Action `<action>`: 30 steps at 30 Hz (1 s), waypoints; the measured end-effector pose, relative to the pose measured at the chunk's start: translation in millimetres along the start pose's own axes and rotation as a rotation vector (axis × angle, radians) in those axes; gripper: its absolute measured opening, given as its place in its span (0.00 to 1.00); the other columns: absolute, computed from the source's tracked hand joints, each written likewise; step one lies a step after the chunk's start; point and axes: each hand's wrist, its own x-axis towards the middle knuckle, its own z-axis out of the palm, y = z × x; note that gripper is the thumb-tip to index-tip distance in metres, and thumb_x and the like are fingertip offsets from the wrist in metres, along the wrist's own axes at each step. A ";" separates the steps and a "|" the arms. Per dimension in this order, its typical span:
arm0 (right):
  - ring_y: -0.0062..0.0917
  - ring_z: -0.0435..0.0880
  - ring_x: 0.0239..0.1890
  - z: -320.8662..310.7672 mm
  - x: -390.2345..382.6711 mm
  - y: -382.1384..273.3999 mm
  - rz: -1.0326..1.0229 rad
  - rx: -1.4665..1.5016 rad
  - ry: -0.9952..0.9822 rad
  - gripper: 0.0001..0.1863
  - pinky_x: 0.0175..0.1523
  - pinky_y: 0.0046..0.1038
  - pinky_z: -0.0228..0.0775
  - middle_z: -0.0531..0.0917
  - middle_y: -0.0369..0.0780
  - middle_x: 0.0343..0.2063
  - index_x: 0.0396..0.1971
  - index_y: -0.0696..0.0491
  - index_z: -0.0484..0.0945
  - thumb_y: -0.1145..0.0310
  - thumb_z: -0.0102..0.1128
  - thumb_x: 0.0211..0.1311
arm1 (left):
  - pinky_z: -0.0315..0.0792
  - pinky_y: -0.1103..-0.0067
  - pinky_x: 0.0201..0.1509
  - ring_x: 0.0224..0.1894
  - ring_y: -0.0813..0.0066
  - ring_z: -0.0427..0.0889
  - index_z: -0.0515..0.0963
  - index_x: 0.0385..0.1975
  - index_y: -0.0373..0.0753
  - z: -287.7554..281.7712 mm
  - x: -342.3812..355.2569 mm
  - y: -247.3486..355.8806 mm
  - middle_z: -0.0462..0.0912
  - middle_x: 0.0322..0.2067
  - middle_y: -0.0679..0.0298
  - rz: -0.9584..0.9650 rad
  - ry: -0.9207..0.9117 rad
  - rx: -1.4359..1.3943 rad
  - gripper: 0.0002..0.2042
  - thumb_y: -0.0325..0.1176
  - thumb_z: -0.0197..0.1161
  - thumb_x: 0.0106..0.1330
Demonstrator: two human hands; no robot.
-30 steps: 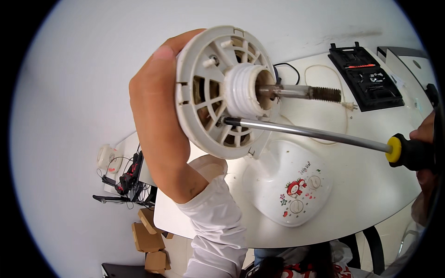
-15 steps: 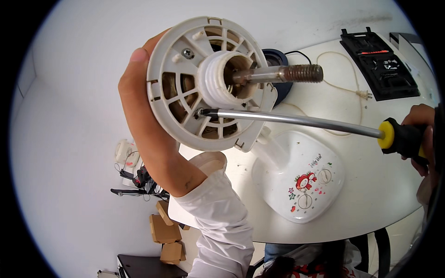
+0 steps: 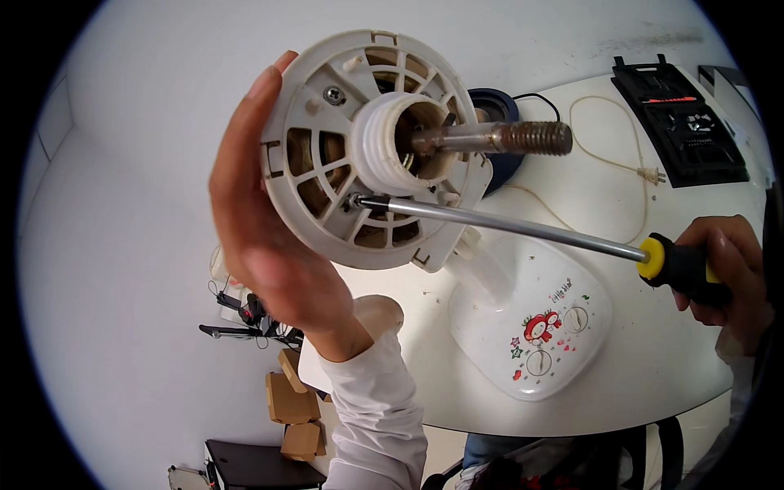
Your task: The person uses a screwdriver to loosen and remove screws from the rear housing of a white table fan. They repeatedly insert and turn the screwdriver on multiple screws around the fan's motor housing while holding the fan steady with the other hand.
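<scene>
Motor housing (image 3: 347, 114) is sitting to the right of our left hand (image 3: 265, 233), which is curling around the left rim and clasping it; some of the fingers are passing out of sight behind the rim. The round, slotted face is turning toward us, tilted slightly to the right, and a threaded collar (image 3: 369, 143) is projecting from its centre. A rusty metal shaft (image 3: 506, 137) is extending rightward out of that collar. With our right hand (image 3: 729, 265) we are gripping the black-and-yellow handle of a screwdriver (image 3: 523, 230), fingers wrapping it closely. The blade is running leftward below the shaft, and its tip is meeting a recessed screw (image 3: 354, 202) at the lower left of the collar. A second screw (image 3: 333, 95) is showing above, near the upper-left rim. Below the housing, a white fan base (image 3: 490, 343) is resting on the table (image 3: 678, 351), its neck rising toward the housing. An open black tool case (image 3: 682, 122) is lying at the far right, with a cord plug (image 3: 651, 175) lying near it.
</scene>
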 end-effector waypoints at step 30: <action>0.09 0.66 0.13 10.2 -15.4 -11.7 -0.333 -0.122 0.143 0.29 0.15 0.12 0.53 0.72 0.36 0.21 0.35 0.59 0.71 0.43 0.43 0.62 | 0.65 0.66 0.60 0.61 0.58 0.62 0.48 0.64 0.35 -8.8 -23.4 8.0 0.55 0.61 0.50 -0.102 -0.077 0.198 0.52 0.63 0.64 0.46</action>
